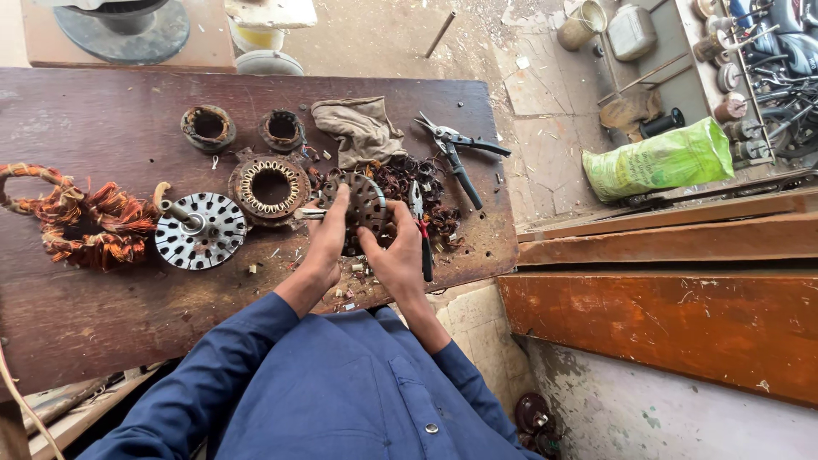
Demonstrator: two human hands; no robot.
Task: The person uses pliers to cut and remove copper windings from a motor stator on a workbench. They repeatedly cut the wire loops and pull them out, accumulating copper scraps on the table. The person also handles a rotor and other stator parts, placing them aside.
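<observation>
Both my hands hold a round dark metal motor disc (365,204) with holes, tilted above the brown wooden table (102,315). My left hand (328,238) grips its left edge, my right hand (394,255) its lower right edge. A heap of dark scrap wire (409,183) lies under and behind the disc. A red-handled plier (421,234) rests just right of my right hand. A stator ring with copper windings (270,187) sits left of the disc. A silver perforated rotor with a shaft (200,230) lies further left.
Orange copper coil bundles (81,221) lie at the table's left. Two rusty rings (209,128) (282,129), a tan rag (362,128) and black-handled snips (456,153) sit at the back. A green bag (660,158) and wooden planks (682,315) are on the right.
</observation>
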